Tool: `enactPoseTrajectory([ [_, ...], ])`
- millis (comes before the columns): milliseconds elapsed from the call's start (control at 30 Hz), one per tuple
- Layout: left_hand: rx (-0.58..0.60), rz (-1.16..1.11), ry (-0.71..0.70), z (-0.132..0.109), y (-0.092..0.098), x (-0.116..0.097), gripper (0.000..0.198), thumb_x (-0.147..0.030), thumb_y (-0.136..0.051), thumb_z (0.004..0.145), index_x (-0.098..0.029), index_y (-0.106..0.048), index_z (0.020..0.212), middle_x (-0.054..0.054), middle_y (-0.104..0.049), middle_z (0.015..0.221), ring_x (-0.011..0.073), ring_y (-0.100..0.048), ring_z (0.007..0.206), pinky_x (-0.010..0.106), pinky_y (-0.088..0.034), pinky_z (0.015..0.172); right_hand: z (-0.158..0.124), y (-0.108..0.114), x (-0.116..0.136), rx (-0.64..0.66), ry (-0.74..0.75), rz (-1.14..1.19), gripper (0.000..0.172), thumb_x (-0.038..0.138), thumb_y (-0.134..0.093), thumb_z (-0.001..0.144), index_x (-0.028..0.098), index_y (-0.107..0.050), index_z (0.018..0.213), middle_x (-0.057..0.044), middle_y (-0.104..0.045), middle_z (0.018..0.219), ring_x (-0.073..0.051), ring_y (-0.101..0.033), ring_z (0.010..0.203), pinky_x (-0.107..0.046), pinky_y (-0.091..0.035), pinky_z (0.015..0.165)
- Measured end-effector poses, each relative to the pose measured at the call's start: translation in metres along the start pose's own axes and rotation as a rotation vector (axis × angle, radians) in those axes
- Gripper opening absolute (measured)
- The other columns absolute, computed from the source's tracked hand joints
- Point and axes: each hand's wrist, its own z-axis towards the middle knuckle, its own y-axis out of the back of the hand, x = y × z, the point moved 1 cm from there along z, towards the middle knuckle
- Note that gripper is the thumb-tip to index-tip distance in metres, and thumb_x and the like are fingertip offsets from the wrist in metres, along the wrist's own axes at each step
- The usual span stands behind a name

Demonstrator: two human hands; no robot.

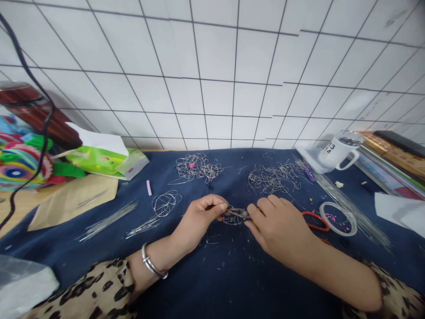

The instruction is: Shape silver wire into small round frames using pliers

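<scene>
My right hand (277,219) is closed around the pliers (238,212), whose jaws point left toward my other hand. Red loop handles (317,221) show to the right of that hand; whether they belong to the pliers I cannot tell. Thumb and fingertips of my left hand (206,210) pinch a small wire piece right at the plier tips. Below the jaws shows a bent ring of thin wire (232,220) with tiny beads. Bits of cut wire (212,239) lie on the dark blue cloth (206,283) beneath my hands.
Tangled wire heaps (279,176) and wire shapes (195,167) lie beyond my hands. Straight wires (108,220) are at left, more (355,208) at right beside a round clear dish (338,204) with pink beads. A white mug (338,153) and stacked books (395,164) stand back right.
</scene>
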Motion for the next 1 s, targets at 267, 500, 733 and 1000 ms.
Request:
enactPoseTrajectory([
  [267,-0.013,0.016,0.011,0.0003,-0.0005,-0.0008,0.013,-0.025,-0.060,0.078,-0.014,-0.062,0.072,0.002,-0.060,0.079,0.0103,-0.049,0.064,0.024,-0.041,0.061,-0.0009,-0.0010,0.0014,-0.014,0.008,-0.019,0.020,0.030,-0.043,0.086,0.016,-0.057,0.089,-0.005,-0.052,0.075,-0.019,-0.042,0.072,-0.032,-0.023,0.061],
  [500,-0.020,0.016,0.022,0.0005,0.0007,0.0013,0.015,-0.028,-0.061,0.078,-0.013,-0.062,0.074,0.003,-0.061,0.074,0.0120,-0.052,0.065,0.026,-0.043,0.064,-0.0008,-0.0013,0.0018,-0.005,0.005,-0.017,0.020,0.030,-0.042,0.087,0.017,-0.057,0.090,-0.005,-0.052,0.076,-0.019,-0.042,0.072,-0.032,-0.023,0.062],
  [733,-0.029,0.051,-0.026,0.0007,0.0018,-0.0002,0.014,-0.026,-0.059,0.079,-0.014,-0.061,0.072,0.003,-0.061,0.080,0.0131,-0.055,0.072,0.027,-0.044,0.069,0.0004,0.0005,0.0012,0.009,0.001,-0.021,0.021,0.031,-0.043,0.087,0.017,-0.056,0.092,-0.005,-0.051,0.077,-0.020,-0.042,0.074,-0.033,-0.022,0.062],
  [1000,-0.084,0.033,-0.050,0.0000,0.0014,-0.0031,0.011,-0.024,-0.061,0.077,-0.014,-0.064,0.072,0.004,-0.057,0.090,0.0109,-0.052,0.070,0.025,-0.042,0.067,0.0008,0.0053,0.0020,-0.036,0.002,-0.015,0.021,0.032,-0.046,0.085,0.016,-0.057,0.092,-0.006,-0.052,0.076,-0.019,-0.042,0.073,-0.032,-0.024,0.063],
])
